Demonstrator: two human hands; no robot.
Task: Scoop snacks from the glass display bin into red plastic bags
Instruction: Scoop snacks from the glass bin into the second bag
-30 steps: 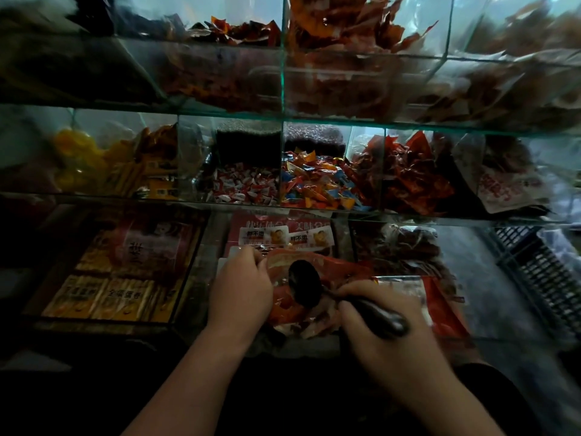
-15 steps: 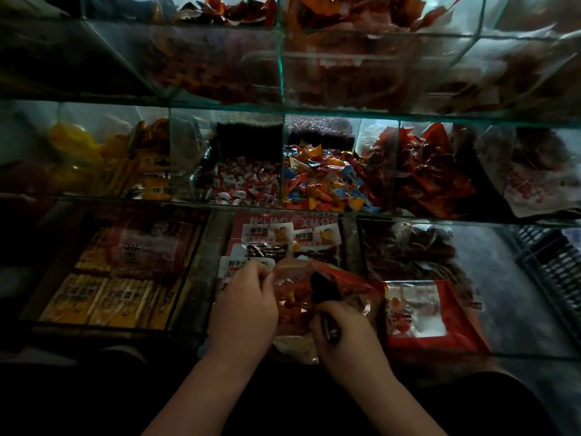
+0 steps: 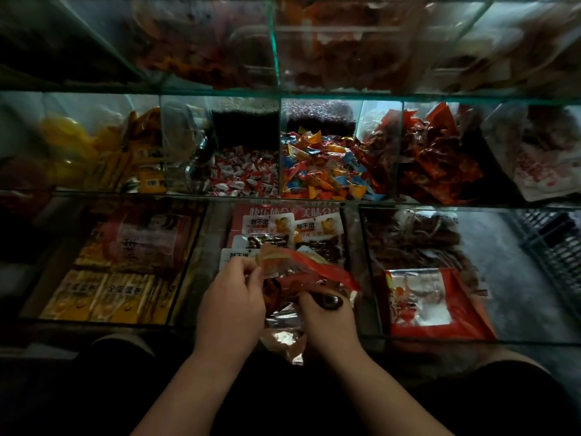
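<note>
As read from the left edge, lower left compartment: yellow packs [image 3: 103, 291] are laid flat under the glass.
Left hand [image 3: 232, 300]: the near rim of the red bag [image 3: 317, 272] is pinched between thumb and fingers and held up.
Red bag: it is held open between the two hands, over the middle compartment of the glass display bin [image 3: 353, 234] and above white-labelled packs [image 3: 283, 226]. Orange-brown snacks [image 3: 273, 291] are seen through its clear side.
Right hand [image 3: 330, 322]: the fingers are curled round a dark scoop [image 3: 328, 302]. Only the handle end is seen, at the bag's mouth, and the bowl is hidden.
Second bag [image 3: 434, 305]: red with a clear window, it is laid flat on the glass, just right of the right hand and apart from it.
Lower right compartment: brown pieces [image 3: 421, 240] are piled loosely.
Middle shelf: red-and-white sweets [image 3: 245, 176], mixed-colour sweets [image 3: 323, 171] and red packets [image 3: 437, 158] are held in adjoining compartments.
Far right: a dark crate [image 3: 559, 250] is partly seen.
</note>
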